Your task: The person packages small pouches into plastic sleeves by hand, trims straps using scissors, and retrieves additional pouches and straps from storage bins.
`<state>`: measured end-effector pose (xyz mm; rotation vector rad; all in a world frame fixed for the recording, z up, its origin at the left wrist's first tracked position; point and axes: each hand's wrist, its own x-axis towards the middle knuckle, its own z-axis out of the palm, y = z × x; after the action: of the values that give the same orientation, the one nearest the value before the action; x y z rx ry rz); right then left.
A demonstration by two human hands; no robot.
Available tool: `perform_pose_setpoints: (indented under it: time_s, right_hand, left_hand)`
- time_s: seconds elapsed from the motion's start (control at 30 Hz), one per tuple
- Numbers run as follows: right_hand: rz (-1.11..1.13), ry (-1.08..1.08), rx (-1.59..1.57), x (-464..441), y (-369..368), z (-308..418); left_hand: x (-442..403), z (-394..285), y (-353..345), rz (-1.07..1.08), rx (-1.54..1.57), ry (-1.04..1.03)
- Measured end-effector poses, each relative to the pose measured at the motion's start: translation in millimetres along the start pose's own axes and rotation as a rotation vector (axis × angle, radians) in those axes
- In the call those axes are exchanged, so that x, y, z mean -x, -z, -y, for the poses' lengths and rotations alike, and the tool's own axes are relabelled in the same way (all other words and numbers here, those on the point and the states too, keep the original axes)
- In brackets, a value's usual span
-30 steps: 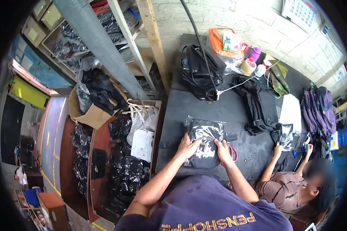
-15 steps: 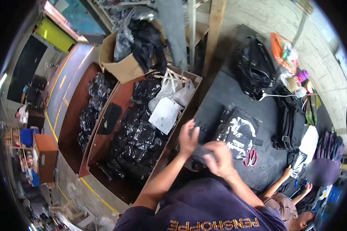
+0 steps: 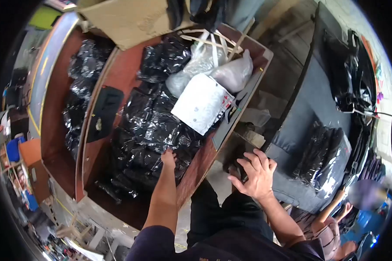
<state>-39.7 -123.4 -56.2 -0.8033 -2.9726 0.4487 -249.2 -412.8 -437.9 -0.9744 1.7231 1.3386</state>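
Observation:
My left hand [image 3: 169, 159] reaches down into a wooden bin, its fingers bent on one of several black plastic-wrapped packages [image 3: 150, 126]. The glossy wrap partly hides the fingertips. Over the gap between bin and table is my right hand [image 3: 256, 175], fingers spread and holding nothing. It is nearest the front corner of the dark table [image 3: 287, 150]. Further right on that table lies another black clear-wrapped package [image 3: 321, 158], apart from both hands.
The bin's wooden wall [image 3: 196, 180] rises beside my left forearm. A white sheet [image 3: 202, 103] and clear plastic bags [image 3: 233, 71] lie on the packages. A cardboard box [image 3: 135, 21] stands behind. A glossy black bag [image 3: 353, 74] sits on the table. A co-worker's arm [image 3: 331, 206] is at right.
My hands were close together by the table; the left has moved into the bin and the right now hangs apart, fingers spread. White-printed wrapping and red-handled scissors no longer show on the table.

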Motion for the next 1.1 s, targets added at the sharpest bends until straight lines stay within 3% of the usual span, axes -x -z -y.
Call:
perform_pose_setpoints:
  time_s: [0.07, 0.13, 0.17, 0.23, 0.27, 0.3, 0.4, 0.5, 0.6, 0.63, 0.73, 0.77, 0.83, 0.9, 1.0, 1.07, 1.1]
  right_hand:
    - [0.037, -0.033, 0.019, -1, -4, 2]
    - [0.085, -0.059, 0.059, 1, 0, -1]
    - [0.084, -0.108, 0.123, 2, 2, -5]
    - [0.079, -0.071, 0.046, 3, 0, -5]
    - [0.076, -0.109, 0.087, 6, 0, -6]
    - [0.049, -0.084, 0.054, 5, -1, -7]
    - [0.008, -0.056, 0.009, 7, -2, -9]
    - [-0.029, -0.017, -0.04, 12, 5, -11]
    - [-0.029, 0.03, -0.101, 16, 12, -12]
    - [-0.067, 0.048, -0.112, 17, 16, -19]
    - [-0.113, 0.066, -0.572, 21, 25, -19]
    - [-0.129, 0.129, -0.613, 24, 40, -11]
    - [-0.222, -0.102, -0.979, 40, 91, -11]
    - [-0.319, -0.042, -0.902, 60, 132, -26]
    - [-0.485, -0.005, -0.738, 96, 190, -47]
    - [-0.554, -0.053, -1.277, 111, 230, -55]
    - [-0.581, -0.073, -1.409, 119, 242, -69]
  left_hand:
    - [-39, 3, -12, 0.01, 0.029, 0.035]
    - [-104, 11, -22, -0.019, 0.214, 0.267]
    - [-130, 10, -22, 0.099, 0.298, 0.297]
    - [-132, 8, -35, 0.207, 0.291, 0.286]
    - [-143, 1, -26, 0.153, -0.038, 0.414]
    - [-129, -14, -29, 0.111, -0.149, 0.462]
    - [-51, -65, -44, 0.029, -0.14, 0.46]
    - [-12, -77, -28, 0.019, 0.199, 0.143]
    - [104, -118, -26, 0.051, 0.117, -0.048]
    - [145, -130, -28, 0.126, 0.135, -0.146]
    - [243, -159, -27, 0.414, 0.058, -0.43]
    - [301, -169, -37, 0.395, 0.056, -0.478]
    - [386, -176, -66, 0.511, 0.076, -0.604]
    - [436, -166, -101, 0.67, 0.097, -0.699]
    - [528, -142, -139, 0.747, -0.172, -1.13]
    - [612, -112, -154, 0.813, -0.453, -1.594]
    - [648, -105, -158, 0.853, -0.462, -1.592]
